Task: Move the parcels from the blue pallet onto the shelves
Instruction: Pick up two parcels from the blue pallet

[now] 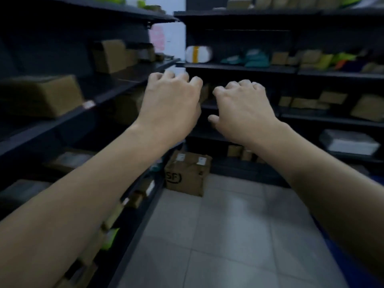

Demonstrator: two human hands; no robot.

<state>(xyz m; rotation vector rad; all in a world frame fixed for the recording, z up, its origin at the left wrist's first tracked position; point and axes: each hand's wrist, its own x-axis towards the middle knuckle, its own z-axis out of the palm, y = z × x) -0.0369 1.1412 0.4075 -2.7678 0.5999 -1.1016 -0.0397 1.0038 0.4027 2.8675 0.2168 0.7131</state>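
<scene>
Bare forearms closest to the lens, reaching forward side by side. Left hand [172,102] and right hand [243,109] knuckles-up, just apart, fingers curled under in a narrow claw; palms hidden, so cannot tell whether anything is gripped. Right thumb tip apart from the other fingers.

Small brown parcel [204,92] glimpsed in the gap between the two sets of fingers, on the dark shelving [239,68] ahead; too blurred to tell whether touched. Above the fingertips, on the next board up, white bundle with yellow tape [198,54], then teal bags [253,59] to the right of it. Right of the right fingers, a row of flat brown boxes [311,101]; lower down on that side, a pale grey bag [349,142].

Left of the left fingers, side shelving [128,88] with a tilted brown box [112,56] and, nearer, a large brown box [41,94].

Well below the fingers, SF-marked carton [187,173] standing on the tiled floor [228,235], in the corner where the two shelf runs meet.

Blue strip [324,231] under the right forearm; too little showing to identify.
</scene>
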